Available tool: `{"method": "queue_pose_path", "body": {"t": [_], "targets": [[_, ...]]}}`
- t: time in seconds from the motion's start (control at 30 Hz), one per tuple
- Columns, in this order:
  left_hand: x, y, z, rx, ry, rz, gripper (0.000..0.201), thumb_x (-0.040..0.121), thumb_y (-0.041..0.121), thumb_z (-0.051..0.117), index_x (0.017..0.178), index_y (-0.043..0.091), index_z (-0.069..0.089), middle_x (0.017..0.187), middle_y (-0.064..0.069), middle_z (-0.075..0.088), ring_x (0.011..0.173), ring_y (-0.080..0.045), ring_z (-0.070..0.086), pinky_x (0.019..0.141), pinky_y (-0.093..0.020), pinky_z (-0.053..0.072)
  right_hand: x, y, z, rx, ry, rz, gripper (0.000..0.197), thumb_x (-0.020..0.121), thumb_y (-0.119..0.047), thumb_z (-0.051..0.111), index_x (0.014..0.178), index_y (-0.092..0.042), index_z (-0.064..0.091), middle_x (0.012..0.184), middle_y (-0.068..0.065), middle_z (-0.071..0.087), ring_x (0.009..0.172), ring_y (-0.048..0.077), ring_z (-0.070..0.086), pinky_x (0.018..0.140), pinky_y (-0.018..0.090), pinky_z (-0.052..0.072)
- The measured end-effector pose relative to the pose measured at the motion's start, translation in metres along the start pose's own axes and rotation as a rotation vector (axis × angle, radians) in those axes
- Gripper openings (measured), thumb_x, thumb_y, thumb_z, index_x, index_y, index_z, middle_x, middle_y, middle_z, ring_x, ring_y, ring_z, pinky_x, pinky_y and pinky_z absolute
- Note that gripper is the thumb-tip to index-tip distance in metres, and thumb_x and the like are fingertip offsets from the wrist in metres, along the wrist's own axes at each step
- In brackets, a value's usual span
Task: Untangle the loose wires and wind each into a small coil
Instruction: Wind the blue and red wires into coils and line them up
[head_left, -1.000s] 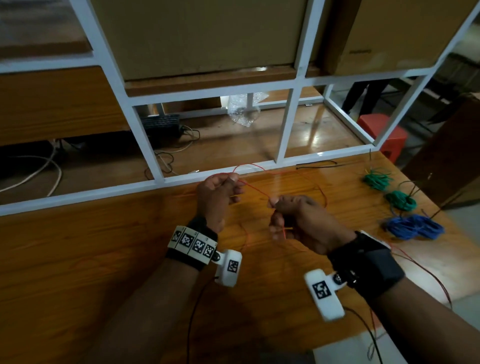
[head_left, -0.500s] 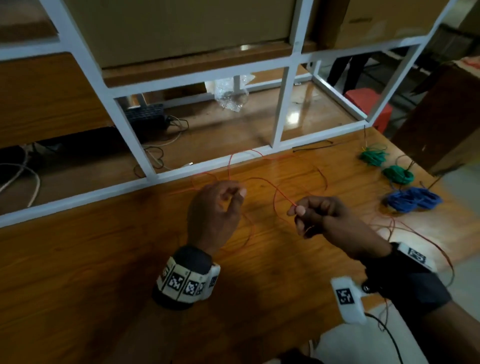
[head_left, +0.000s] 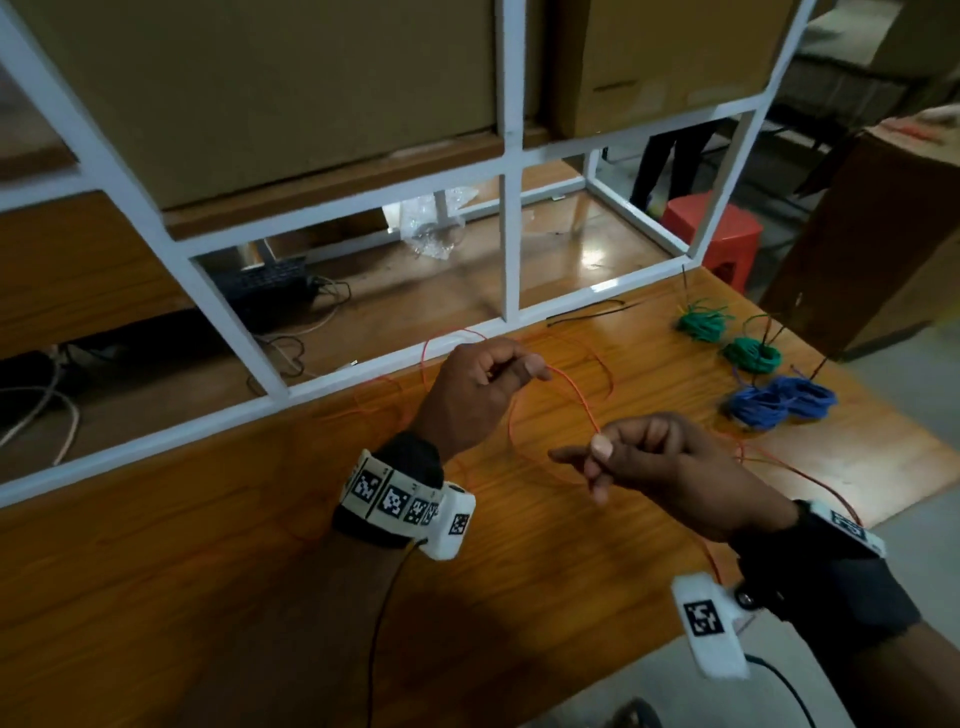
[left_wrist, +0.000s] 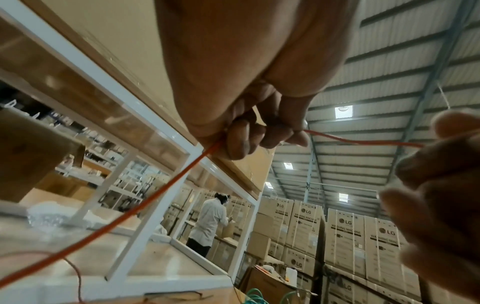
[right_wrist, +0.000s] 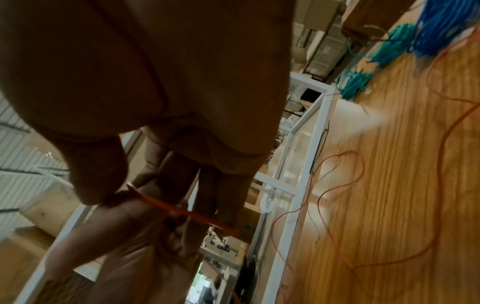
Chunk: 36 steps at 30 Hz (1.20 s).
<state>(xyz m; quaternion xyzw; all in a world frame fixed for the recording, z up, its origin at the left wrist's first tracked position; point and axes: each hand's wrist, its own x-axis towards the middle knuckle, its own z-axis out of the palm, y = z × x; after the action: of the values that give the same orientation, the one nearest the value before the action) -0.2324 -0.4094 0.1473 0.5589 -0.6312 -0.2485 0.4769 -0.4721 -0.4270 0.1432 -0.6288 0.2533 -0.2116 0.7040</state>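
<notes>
Head view shows us holding a thin red-orange insulated wire (head_left: 566, 387) above the glossy wooden desk (head_left: 260, 519), with the left hand (head_left: 470, 389) far and left of the right hand (head_left: 660, 462). Our left fingers (left_wrist: 259, 133) are curled round the wire, pinching it where it leaves the fist; our right thumb and forefinger pinch it too, the other right fingers (right_wrist: 207, 185) lying looser. Between the two hands the wire arcs in one open loop, and the rest trails in slack bends over the desk toward the right and near edge.

We judge the step to be forming the first turns of a coil. To do it well, we keep the left pinch fixed as the anchor, let the right hand slide along the wire rather than drag it, and lay each turn the same size against the last. The trailing slack looks likely to kink or cross itself, so we feed it gently and watch for snags.

Two green wire coils (head_left: 748, 353) and a blue wire bundle (head_left: 779, 400) lie at the far right, well apart from the hands.
</notes>
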Motion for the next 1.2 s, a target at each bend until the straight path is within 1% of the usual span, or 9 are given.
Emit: {"method": "queue_pose_path", "body": {"t": [0.07,0.27,0.4,0.53,0.67,0.87,1.0,1.07,1.2], "targets": [[0.008,0.006,0.017,-0.059,0.036,-0.041,0.020,0.099,0.012,0.060,0.091,0.003,0.076,0.083,0.007,0.072,0.074,0.004,0.062,0.067,-0.010,0.044,-0.006,0.000,-0.008,0.045,-0.074,-0.027,0.034,0.102,-0.025,0.059,0.075,-0.010,0.074,0.108,0.029,0.074,0.136,0.025,0.057,0.115,0.048,0.043],[0.024,0.013,0.059,-0.111,0.096,-0.263,0.025,0.102,0.018,0.057,0.095,0.004,0.076,0.075,0.015,0.069,0.071,0.001,0.057,0.062,-0.011,0.043,-0.019,0.001,-0.039,0.167,-0.216,-0.171,0.040,0.106,-0.023,0.039,0.100,0.005,0.067,0.122,0.028,0.070,0.150,0.021,0.040,0.126,0.044,0.020],[0.018,0.016,0.086,-0.164,-0.018,-0.328,0.022,0.100,0.023,0.061,0.090,0.010,0.076,0.085,-0.015,0.067,0.076,-0.021,0.059,0.066,-0.030,0.048,-0.024,-0.010,-0.055,0.449,-0.240,-0.192,0.036,0.105,-0.018,0.046,0.114,0.007,0.070,0.125,0.053,0.052,0.138,0.038,0.053,0.115,0.043,0.044],[0.007,0.016,0.106,-0.265,-0.104,-0.305,0.017,0.096,0.019,0.060,0.098,0.007,0.072,0.092,-0.022,0.070,0.083,-0.039,0.066,0.075,-0.044,0.056,-0.021,-0.017,-0.057,0.593,-0.244,-0.241,0.037,0.104,-0.016,0.043,0.128,0.004,0.064,0.142,0.031,0.056,0.137,0.038,0.053,0.116,0.047,0.043],[-0.007,0.015,0.112,-0.197,-0.128,-0.306,0.032,0.105,0.024,0.053,0.080,0.019,0.072,0.069,-0.004,0.060,0.058,-0.019,0.048,0.053,-0.026,0.039,-0.010,-0.015,-0.056,0.568,-0.038,-0.360,0.039,0.107,-0.008,0.035,0.139,0.002,0.054,0.149,0.023,0.054,0.145,0.030,0.046,0.121,0.042,0.034],[-0.027,-0.004,0.093,-0.065,-0.200,-0.351,0.028,0.102,0.037,0.056,0.093,0.020,0.076,0.062,0.019,0.060,0.058,0.003,0.051,0.061,-0.023,0.040,0.026,0.013,-0.055,0.032,0.550,-0.419,0.044,0.110,-0.035,0.043,0.147,-0.013,0.054,0.132,0.017,0.066,0.134,0.032,0.056,0.119,0.054,0.038],[-0.029,-0.008,0.078,0.080,-0.180,-0.298,0.027,0.099,0.038,0.060,0.079,0.026,0.073,0.054,0.019,0.057,0.052,0.004,0.048,0.058,-0.023,0.037,0.038,0.038,-0.051,-0.389,0.626,-0.405,0.043,0.111,-0.031,0.044,0.150,-0.017,0.052,0.154,-0.004,0.051,0.146,0.004,0.040,0.123,0.040,0.034],[-0.030,-0.009,0.069,0.158,-0.223,-0.252,0.026,0.098,0.039,0.062,0.076,0.029,0.070,0.058,0.021,0.059,0.055,0.003,0.051,0.057,-0.022,0.036,0.044,0.044,-0.047,-0.336,0.673,-0.391,0.043,0.110,-0.034,0.045,0.149,-0.016,0.053,0.152,-0.001,0.054,0.144,0.005,0.045,0.119,0.038,0.040],[-0.037,-0.004,0.060,0.317,-0.359,-0.153,0.026,0.100,0.038,0.059,0.091,0.020,0.076,0.066,0.020,0.058,0.059,0.009,0.053,0.052,-0.012,0.032,0.060,0.029,-0.032,0.355,0.881,-0.423,0.033,0.106,-0.031,0.052,0.121,-0.007,0.068,0.121,0.004,0.073,0.123,0.020,0.067,0.102,0.037,0.056]]}}
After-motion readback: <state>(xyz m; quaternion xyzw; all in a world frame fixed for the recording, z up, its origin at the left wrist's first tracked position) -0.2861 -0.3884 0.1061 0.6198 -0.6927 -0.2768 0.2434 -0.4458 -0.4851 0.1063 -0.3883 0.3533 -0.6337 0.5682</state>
